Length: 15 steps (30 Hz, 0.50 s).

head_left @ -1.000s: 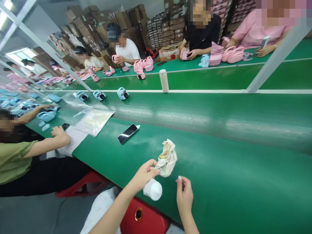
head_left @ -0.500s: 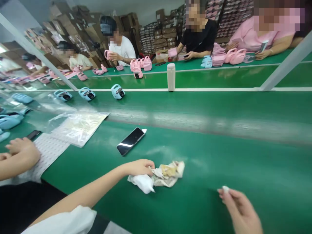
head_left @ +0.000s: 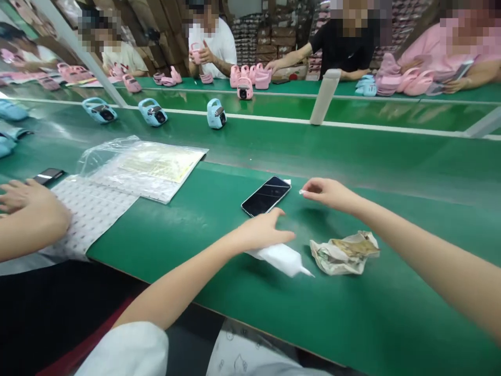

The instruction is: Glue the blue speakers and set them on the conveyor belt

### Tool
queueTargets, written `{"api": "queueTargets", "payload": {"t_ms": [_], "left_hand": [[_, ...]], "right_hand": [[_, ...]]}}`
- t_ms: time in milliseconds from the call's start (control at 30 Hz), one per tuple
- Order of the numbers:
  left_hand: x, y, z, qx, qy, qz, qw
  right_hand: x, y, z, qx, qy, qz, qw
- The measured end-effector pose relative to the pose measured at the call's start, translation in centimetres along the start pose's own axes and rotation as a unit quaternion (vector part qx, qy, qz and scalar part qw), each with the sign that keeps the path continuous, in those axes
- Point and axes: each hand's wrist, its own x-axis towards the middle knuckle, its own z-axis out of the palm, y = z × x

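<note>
My left hand [head_left: 260, 230] is over a white, soft-looking bottle [head_left: 284, 259] with a pointed nozzle aimed right. Thumb and one finger are spread apart; the other fingers are hidden, and the palm covers the bottle's rear end. Between the fingertips of my right hand [head_left: 326, 193] is a small white piece [head_left: 301, 192], too small to name, held just above the table. A black-screened phone [head_left: 266, 196] lies between the two hands, with a white bit showing at its far corner. To the right of the nozzle sits a crumpled, stained cloth or paper [head_left: 344, 253].
On the left are a plastic-wrapped flat packet [head_left: 156, 164], a patterned sheet [head_left: 96, 209] and a neighbour's hand [head_left: 31, 206]. Several blue camera-shaped items [head_left: 216, 114] stand along the green table [head_left: 410, 313]. A tall pale bottle [head_left: 325, 99] is by the divider; people work beyond with pink items.
My right hand has come from the lower right to beside the phone, still pinching the small white piece. My left hand's fingers have moved off the crumpled piece and spread. The view has shifted.
</note>
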Motion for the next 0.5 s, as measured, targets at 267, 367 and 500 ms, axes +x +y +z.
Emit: {"api": "queueTargets", "payload": {"t_ms": [267, 367, 500], "left_hand": [[3.9, -2.7, -3.0, 0.111, 0.096, -0.124, 0.981], [5.3, -2.0, -3.6, 0.139, 0.087, -0.127, 0.978], [5.0, -2.4, -5.3, 0.156, 0.081, -0.145, 0.974]], "right_hand": [[0.6, -0.4, 2.0, -0.093, -0.099, -0.035, 0.990], [0.5, -0.4, 2.1, -0.106, -0.098, -0.046, 0.989], [0.8, -1.2, 2.3, -0.111, -0.095, -0.056, 0.988]]}}
